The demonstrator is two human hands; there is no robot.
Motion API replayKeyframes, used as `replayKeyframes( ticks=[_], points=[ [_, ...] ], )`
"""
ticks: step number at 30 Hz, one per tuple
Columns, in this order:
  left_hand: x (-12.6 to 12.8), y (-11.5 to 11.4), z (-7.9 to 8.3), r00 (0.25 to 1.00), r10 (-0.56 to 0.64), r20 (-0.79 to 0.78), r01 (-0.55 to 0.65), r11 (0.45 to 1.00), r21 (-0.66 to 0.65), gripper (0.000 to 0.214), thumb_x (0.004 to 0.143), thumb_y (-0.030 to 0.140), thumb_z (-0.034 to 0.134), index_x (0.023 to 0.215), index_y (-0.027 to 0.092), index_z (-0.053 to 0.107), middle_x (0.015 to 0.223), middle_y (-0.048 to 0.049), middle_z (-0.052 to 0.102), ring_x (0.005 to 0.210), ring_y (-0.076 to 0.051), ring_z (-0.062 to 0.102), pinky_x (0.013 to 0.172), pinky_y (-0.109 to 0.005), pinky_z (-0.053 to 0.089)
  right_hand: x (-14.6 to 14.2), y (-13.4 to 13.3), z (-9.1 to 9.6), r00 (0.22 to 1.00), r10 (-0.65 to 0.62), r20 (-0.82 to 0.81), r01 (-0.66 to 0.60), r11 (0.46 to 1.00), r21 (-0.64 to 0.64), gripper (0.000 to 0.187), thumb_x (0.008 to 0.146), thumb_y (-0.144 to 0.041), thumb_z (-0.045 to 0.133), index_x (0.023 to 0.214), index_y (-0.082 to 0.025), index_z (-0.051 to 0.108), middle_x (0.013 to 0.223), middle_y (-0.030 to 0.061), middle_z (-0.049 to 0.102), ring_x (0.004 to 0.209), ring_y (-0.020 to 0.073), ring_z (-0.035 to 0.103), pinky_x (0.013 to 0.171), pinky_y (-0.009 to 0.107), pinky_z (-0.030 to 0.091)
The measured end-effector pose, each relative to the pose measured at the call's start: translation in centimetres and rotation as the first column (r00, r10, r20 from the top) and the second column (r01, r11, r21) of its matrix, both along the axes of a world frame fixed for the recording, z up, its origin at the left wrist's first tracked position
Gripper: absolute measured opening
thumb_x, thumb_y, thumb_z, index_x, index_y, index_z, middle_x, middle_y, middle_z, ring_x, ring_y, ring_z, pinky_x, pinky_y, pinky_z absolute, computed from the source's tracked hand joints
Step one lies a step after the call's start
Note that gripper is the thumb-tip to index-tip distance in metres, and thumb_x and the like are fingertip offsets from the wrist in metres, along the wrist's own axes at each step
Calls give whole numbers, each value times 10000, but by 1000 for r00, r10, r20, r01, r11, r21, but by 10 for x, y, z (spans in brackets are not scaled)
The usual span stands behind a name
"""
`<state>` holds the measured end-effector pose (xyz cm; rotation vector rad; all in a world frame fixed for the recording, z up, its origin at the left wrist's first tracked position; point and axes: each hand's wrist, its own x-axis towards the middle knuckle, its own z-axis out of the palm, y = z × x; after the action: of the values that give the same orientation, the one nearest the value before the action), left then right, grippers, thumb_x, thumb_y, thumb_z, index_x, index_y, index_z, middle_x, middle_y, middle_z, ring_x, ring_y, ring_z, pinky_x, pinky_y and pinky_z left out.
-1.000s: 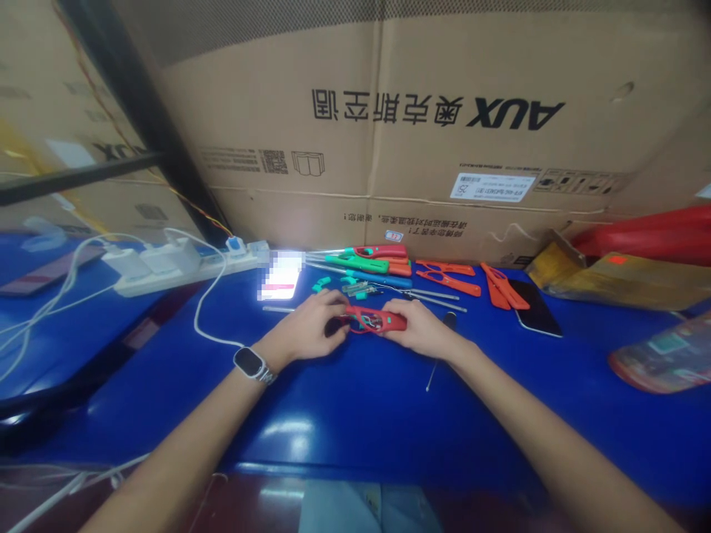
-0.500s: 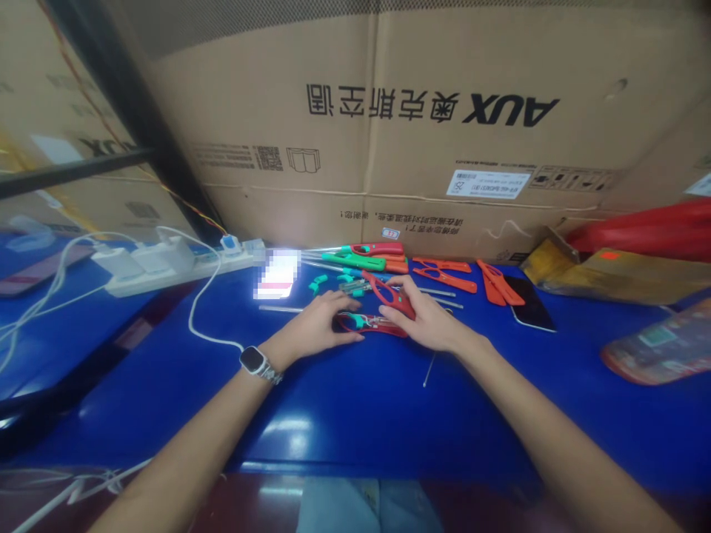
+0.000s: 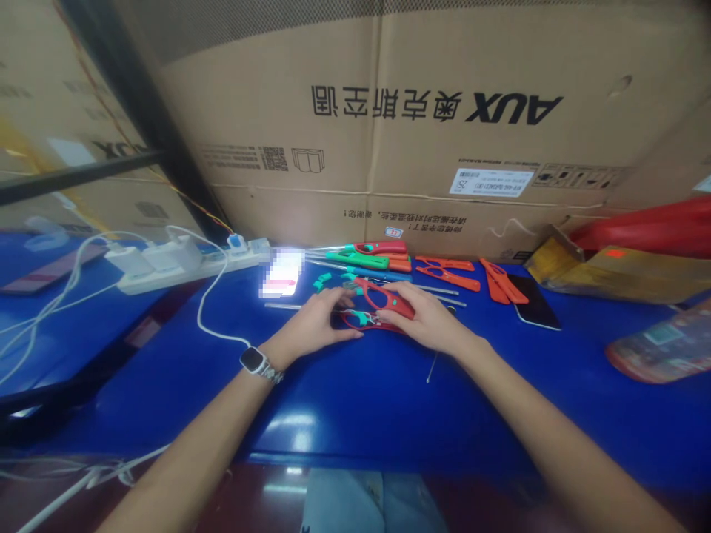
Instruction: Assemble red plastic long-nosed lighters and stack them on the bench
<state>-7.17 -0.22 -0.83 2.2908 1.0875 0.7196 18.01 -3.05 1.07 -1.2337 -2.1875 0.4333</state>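
Observation:
My right hand (image 3: 436, 320) pinches a red lighter shell half (image 3: 397, 301), held tilted above another of the same colour. That lower red lighter half (image 3: 349, 323) lies open on the table, with a green trigger (image 3: 362, 318) and thin pale wire inside it. My left hand (image 3: 308, 326) closes around its left end, thumb along the near edge and fingers at the far edge. Part of the lower half is hidden under my right hand. A thin metal wire (image 3: 432, 368) sticks out below my right hand. Small green parts (image 3: 322, 281) lie just behind my left hand.
Finished-looking lighters, one red (image 3: 381, 247) and one green (image 3: 364, 260), lie at the back. Orange shells (image 3: 455, 278) and a dark phone (image 3: 536, 303) lie to the right. A lit screen (image 3: 282, 272), a power strip (image 3: 161, 274) and white cables stand left. A large carton (image 3: 278, 89) walls the back.
The red shell half in my right hand has tipped lower and nearer to the lower half. My left hand stays at the lower half's left end. The view has shifted slightly.

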Motion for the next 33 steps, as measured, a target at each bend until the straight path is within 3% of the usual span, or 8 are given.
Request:
replayKeyframes(
  ticks=[6,12,17,22,33],
  points=[
    [-2,0,1,1000,21,18,-21,999,-28,728,708,434,835,1316,176,528,1134,-109,673,1056,-258,648,960,-444,507,0,0,3,1000,11,25,-11,1000,3,403,927,-490,608,1258,-259,596,1162,58,692,1031,245,671,879,379,523],
    [0,0,4,1000,31,0,-31,1000,-5,657,696,451,839,1230,169,580,1171,-129,673,1057,-279,655,953,-450,516,-8,-3,2,974,44,222,-59,996,62,422,958,-516,535,1266,-247,639,1136,80,623,904,205,658,782,336,522],
    [-1,0,4,999,28,-20,-28,1000,-2,658,704,454,834,1247,178,585,1240,-135,651,1099,-287,645,990,-465,500,-13,-1,1,946,85,313,-126,986,112,397,947,-511,559,1200,-234,686,1082,82,628,966,221,612,797,340,476],
    [-1,1,3,1000,16,-12,-16,1000,9,618,686,431,854,1185,161,609,1127,-108,689,1039,-267,651,948,-444,520,-13,3,-4,939,110,325,-148,984,95,398,933,-515,582,1184,-230,702,1102,99,621,1045,245,571,883,385,422],
    [-3,1,2,1000,13,1,-13,999,-49,611,692,430,848,1190,172,604,1139,-120,674,1040,-267,662,964,-459,522,-19,6,-9,939,122,322,-151,986,68,402,936,-538,564,1182,-252,704,1078,87,621,1022,240,570,834,368,380]
  ],
)
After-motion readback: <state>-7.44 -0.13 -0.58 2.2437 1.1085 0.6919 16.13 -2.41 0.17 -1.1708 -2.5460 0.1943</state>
